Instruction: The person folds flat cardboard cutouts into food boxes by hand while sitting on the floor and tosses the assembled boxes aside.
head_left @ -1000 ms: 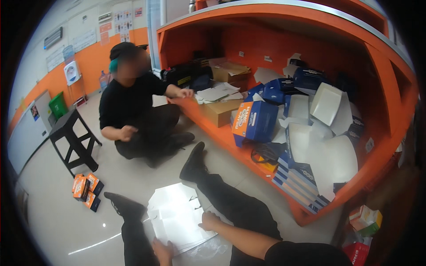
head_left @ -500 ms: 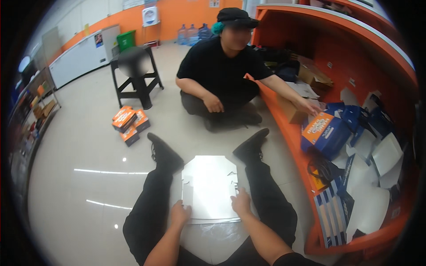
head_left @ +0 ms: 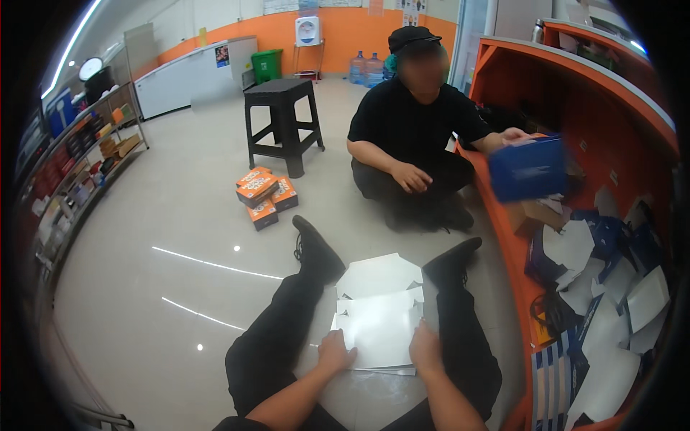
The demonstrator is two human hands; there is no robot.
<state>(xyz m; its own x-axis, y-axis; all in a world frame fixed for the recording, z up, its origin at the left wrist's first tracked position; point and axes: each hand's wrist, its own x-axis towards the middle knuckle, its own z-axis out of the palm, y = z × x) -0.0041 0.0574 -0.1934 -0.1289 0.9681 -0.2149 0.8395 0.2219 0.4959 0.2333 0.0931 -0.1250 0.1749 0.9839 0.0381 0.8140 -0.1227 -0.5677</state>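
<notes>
On my feed, my left hand point(head_left: 338, 350) and right hand point(head_left: 427, 348) grasp opposite edges of the top white cardboard sheet point(head_left: 381, 332) on the floor point(head_left: 208, 294); some fingers are hidden. It has slid back, baring the lower sheet's point(head_left: 381, 274) far edge. The co-worker's hand point(head_left: 516, 135) has lifted a blurred blue box point(head_left: 528, 170) over the orange shelf's point(head_left: 516, 264) front edge.

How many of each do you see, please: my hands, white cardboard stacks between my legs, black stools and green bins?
Left hand and right hand: 2
White cardboard stack: 1
Black stool: 1
Green bin: 1
Total: 5
</notes>
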